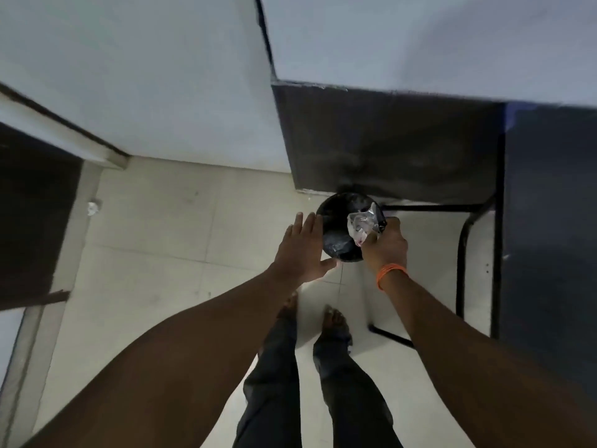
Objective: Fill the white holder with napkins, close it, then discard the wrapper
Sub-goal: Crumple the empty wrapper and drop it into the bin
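Observation:
A crumpled clear plastic wrapper (363, 226) is pinched in my right hand (386, 245), which wears an orange thread at the wrist. The wrapper hangs over the mouth of a round black bin (336, 221) lined with a dark bag, standing on the tiled floor. My left hand (302, 248) is flat and spread, fingers apart, right at the bin's left rim and holding nothing. The white holder and the napkins are not in view.
A dark desk (549, 205) with a black metal frame (465, 253) stands to the right of the bin. A dark panel (387, 140) rises behind it. My bare feet (334, 321) stand on pale tiles. A small white scrap (93, 207) lies by the left wall.

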